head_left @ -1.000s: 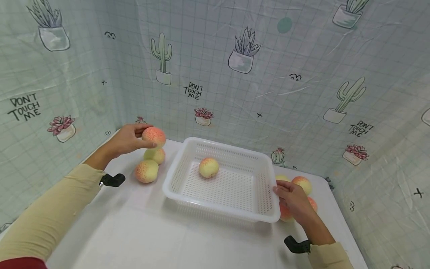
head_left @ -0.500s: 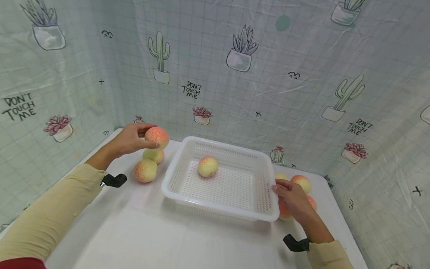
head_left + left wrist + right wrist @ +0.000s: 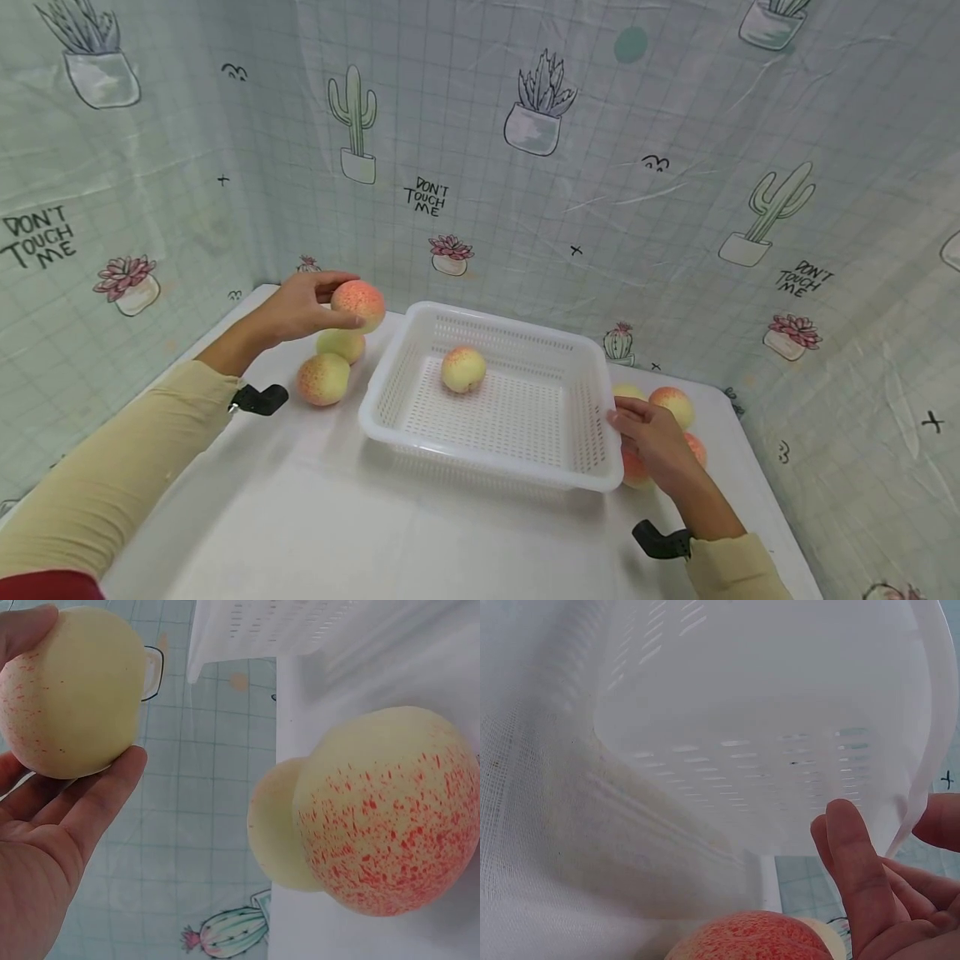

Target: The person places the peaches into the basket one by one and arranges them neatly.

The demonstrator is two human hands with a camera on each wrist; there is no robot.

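Note:
My left hand (image 3: pixel 303 307) grips a peach (image 3: pixel 362 303) with a red-orange blush between thumb and fingers, raised to the left of the basket. In the left wrist view the held peach (image 3: pixel 82 690) shows its pale yellow side. Two more peaches, a speckled one (image 3: pixel 323 380) and a paler one (image 3: pixel 343 343), sit on the table below that hand. A white perforated plastic basket (image 3: pixel 487 461) stands mid-table with one peach (image 3: pixel 463 369) inside. My right hand (image 3: pixel 656 442) pinches the basket's right rim, thumb inside and fingers against the outer wall (image 3: pixel 780 772).
Several peaches lie on the table right of the basket, partly hidden by my right hand, among them a yellow-orange one (image 3: pixel 672 406) and a red one (image 3: pixel 634 468). The white table (image 3: pixel 322 517) is bordered by hanging cloth (image 3: pixel 480 125) printed with cacti.
My left hand has carried the held peach a little to the right, towards the basket. The right hand stays on the rim, and the view has shifted slightly.

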